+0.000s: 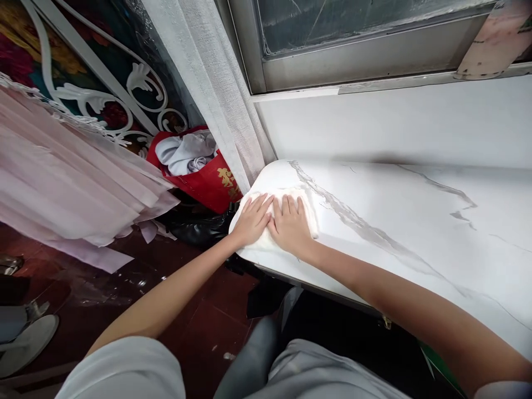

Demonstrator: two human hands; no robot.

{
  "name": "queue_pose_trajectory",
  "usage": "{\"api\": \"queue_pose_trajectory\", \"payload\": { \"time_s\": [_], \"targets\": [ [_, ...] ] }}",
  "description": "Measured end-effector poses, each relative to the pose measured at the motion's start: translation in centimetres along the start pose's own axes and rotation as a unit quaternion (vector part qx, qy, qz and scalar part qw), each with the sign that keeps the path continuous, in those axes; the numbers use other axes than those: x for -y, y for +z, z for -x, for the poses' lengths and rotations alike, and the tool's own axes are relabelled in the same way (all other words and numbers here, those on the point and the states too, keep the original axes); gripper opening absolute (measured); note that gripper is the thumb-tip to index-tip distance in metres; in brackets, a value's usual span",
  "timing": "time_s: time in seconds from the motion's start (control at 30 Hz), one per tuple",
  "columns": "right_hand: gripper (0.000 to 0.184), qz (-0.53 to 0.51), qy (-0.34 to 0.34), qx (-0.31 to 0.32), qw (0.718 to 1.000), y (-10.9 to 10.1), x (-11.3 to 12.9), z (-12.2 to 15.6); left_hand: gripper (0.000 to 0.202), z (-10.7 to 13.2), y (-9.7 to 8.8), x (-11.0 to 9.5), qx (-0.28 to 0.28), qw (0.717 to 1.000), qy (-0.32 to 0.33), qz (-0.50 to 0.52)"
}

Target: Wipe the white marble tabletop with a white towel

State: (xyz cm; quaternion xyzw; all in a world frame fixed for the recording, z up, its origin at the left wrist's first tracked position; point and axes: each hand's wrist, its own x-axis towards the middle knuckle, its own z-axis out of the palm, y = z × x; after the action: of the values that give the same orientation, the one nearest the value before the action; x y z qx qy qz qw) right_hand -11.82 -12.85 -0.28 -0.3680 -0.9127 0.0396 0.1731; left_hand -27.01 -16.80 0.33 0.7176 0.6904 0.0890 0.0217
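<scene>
A cream-white cloth point(308, 213) lies spread near the rounded left end of a white marble-patterned tabletop point(399, 210). My left hand point(252, 220) presses flat on the cloth's left part, its fingers stretched out. Beside it, my right hand point(290, 224) also lies flat on the cloth with the fingers extended. The two hands touch or nearly touch at the thumbs. Part of the cloth is hidden beneath both palms.
Left of the table stand a red bag point(199, 180) with pale fabric inside and a black plastic bag point(199, 228). A pale curtain point(208, 72) hangs by the table's corner. Pink bedding point(78, 172) drapes at left. A wall and metal-framed window point(366, 61) border the table's back.
</scene>
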Motion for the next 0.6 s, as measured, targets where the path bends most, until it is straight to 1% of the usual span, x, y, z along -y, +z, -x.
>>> {"api": "queue_pose_trajectory", "payload": {
  "time_s": [0.07, 0.13, 0.2, 0.3, 0.37, 0.43, 0.5, 0.6],
  "targets": [
    [0.06, 0.0, -0.019, 0.004, 1.0, -0.6, 0.0, 1.9, 0.053, 1.8, 0.1, -1.6, -0.005, 1.0, -0.012, -0.01],
    [0.06, 0.002, -0.031, 0.009, 0.999, -1.2, -0.3, 3.7, 0.053, 3.1, 0.3, -3.4, -0.009, 1.0, -0.017, -0.014],
    [0.059, 0.007, -0.036, 0.013, 0.999, -1.8, -0.9, 5.2, 0.053, 3.8, 0.4, -5.1, -0.009, 1.0, -0.017, -0.013],
    [0.059, 0.022, -0.033, 0.013, 0.999, -2.5, -2.0, 6.8, 0.053, 3.9, 0.6, -7.2, -0.003, 1.0, -0.01, -0.009],
    [0.059, 0.034, -0.031, 0.014, 0.999, -2.7, -2.7, 7.0, 0.054, 3.3, 0.7, -7.9, 0.004, 1.0, -0.006, -0.009],
    [0.06, 0.044, -0.025, 0.014, 0.999, -2.6, -3.4, 6.5, 0.054, 2.2, 0.8, -8.0, 0.014, 1.0, -0.007, -0.012],
    [0.06, 0.05, -0.018, 0.005, 0.999, -2.3, -4.4, 5.3, 0.054, 0.5, 0.8, -7.8, 0.024, 1.0, -0.006, -0.015],
    [0.058, 0.053, -0.011, -0.017, 0.998, -1.6, -6.2, 2.4, 0.055, -3.1, 0.9, -7.0, 0.029, 0.999, -0.009, -0.016]
  ]
}}
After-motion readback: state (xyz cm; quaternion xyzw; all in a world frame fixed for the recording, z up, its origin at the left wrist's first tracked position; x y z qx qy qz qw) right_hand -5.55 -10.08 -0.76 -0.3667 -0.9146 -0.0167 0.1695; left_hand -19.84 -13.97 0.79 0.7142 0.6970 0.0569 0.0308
